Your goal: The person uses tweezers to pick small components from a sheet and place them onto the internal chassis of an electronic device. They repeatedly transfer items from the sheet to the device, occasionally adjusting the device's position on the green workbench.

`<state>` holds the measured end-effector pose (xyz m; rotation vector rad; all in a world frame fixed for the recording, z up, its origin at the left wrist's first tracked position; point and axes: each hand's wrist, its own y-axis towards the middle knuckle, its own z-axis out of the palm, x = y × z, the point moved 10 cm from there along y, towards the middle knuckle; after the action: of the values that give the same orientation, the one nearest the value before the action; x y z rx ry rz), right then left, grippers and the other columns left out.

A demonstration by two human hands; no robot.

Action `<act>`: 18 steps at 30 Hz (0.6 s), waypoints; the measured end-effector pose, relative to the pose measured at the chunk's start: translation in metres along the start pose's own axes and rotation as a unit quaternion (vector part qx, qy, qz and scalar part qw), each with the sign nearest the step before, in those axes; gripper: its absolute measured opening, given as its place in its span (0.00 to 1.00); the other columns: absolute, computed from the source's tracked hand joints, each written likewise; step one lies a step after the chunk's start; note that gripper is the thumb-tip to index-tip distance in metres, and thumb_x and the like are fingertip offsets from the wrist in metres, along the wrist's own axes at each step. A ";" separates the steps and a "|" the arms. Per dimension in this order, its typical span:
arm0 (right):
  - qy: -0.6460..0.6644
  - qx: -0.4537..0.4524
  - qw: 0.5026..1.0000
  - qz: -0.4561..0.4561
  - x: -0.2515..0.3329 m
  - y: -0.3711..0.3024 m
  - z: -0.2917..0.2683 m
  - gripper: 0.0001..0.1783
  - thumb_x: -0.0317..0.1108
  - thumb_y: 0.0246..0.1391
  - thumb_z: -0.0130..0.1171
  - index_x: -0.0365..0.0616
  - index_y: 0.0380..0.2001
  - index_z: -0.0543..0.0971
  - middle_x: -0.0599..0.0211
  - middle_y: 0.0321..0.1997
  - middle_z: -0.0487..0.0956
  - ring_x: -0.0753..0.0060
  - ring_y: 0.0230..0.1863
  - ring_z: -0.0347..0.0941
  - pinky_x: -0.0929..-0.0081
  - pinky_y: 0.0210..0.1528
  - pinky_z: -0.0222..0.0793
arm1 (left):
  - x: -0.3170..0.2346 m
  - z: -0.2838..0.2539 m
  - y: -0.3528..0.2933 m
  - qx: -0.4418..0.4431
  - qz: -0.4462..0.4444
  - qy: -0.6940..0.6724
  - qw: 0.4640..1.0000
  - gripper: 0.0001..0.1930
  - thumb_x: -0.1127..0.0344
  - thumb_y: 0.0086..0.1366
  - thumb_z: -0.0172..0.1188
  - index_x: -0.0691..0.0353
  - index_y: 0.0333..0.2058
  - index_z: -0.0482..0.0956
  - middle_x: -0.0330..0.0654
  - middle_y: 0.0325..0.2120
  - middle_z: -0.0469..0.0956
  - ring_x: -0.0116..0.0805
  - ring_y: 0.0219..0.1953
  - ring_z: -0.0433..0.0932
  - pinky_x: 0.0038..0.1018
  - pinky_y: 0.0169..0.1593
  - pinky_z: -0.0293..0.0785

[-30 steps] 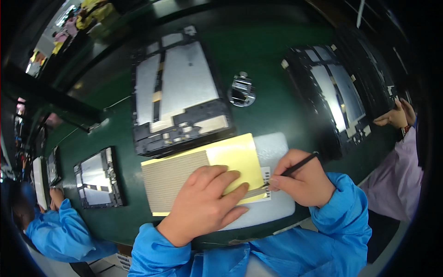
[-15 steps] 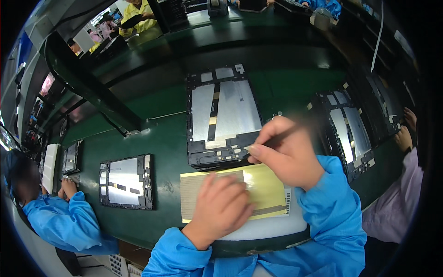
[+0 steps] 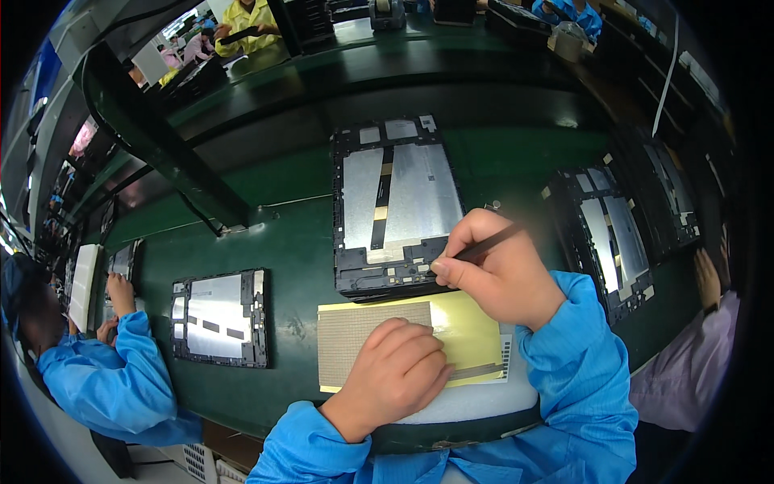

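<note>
My right hand pinches slim dark tweezers, their tip near the lower right edge of a tablet-like device frame. This frame has a black border, silver plates and a dark ribbon strip down its middle, and it lies on top of a dark stack. Below it is a yellow backing sheet carrying rows of small greyish pieces. My left hand rests over that sheet with its fingers curled together; whatever may be under the fingertips is hidden. A white foam pad lies beneath the sheet.
Another device frame lies to the left on the green bench. More frames stand at the right, beside a person in a pale sleeve. A person in blue works at the left. A metal post rises from the bench.
My left hand has shifted slightly right and down over the sheet, its fingers more curled. My right hand stays near the frame's lower edge. The left neighbour's hand has risen.
</note>
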<state>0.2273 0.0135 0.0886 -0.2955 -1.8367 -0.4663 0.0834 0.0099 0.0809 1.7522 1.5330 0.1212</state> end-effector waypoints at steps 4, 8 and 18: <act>-0.011 -0.027 0.996 -0.084 0.013 -0.007 -0.003 0.08 0.23 0.54 0.63 0.37 0.31 0.72 0.67 0.29 0.75 0.80 0.32 0.74 0.81 0.37 0.72 | 0.013 0.010 -0.005 0.038 -0.030 0.002 0.999 0.16 0.69 0.44 0.72 0.64 0.32 0.78 0.45 0.35 0.77 0.48 0.40 0.77 0.40 0.46 0.74; 0.208 -0.101 0.973 -0.023 -0.012 -0.040 -0.030 0.08 0.22 0.54 0.62 0.38 0.33 0.72 0.67 0.31 0.76 0.80 0.34 0.75 0.80 0.38 0.73 | 0.022 0.019 -0.007 0.098 -0.077 0.021 0.992 0.17 0.65 0.47 0.71 0.64 0.35 0.78 0.47 0.40 0.77 0.50 0.46 0.75 0.41 0.51 0.72; 0.187 -0.093 0.966 0.150 -0.064 -0.115 -0.046 0.09 0.26 0.56 0.63 0.38 0.35 0.71 0.63 0.31 0.79 0.78 0.35 0.78 0.80 0.38 0.74 | 0.023 0.030 -0.013 0.164 -0.105 0.035 0.980 0.18 0.66 0.47 0.70 0.64 0.37 0.78 0.48 0.45 0.76 0.54 0.52 0.72 0.45 0.55 0.70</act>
<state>0.2367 -0.1078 0.0203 -0.5654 -1.3551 -0.4492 0.0957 0.0153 0.0434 1.8353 1.8642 -0.1886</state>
